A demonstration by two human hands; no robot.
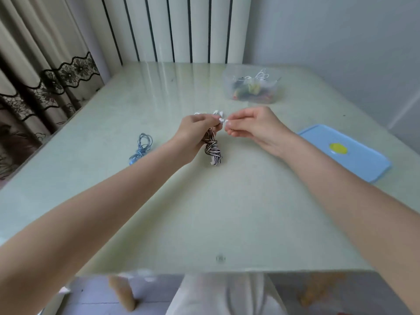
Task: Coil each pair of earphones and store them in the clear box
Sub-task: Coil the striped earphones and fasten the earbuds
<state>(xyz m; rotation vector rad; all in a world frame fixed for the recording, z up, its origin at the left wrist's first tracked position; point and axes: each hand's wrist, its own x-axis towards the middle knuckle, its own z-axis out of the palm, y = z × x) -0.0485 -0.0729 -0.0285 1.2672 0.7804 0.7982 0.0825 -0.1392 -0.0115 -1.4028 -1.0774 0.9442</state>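
From the head view, the left hand (195, 128) gripped a coiled bundle of brown-and-white striped earphone cable (212, 147) above the pale green glossy table (204, 212), fingers curled round its top, and the right hand (252, 128) pinched the white earbud end (223, 120) just beside it. A loose light-blue earphone coil (142, 147) lay on the table to the left. The clear plastic box (252, 84), already holding cables, stood well apart at the far side, with its blue rectangular lid (345, 153) flat to the right.
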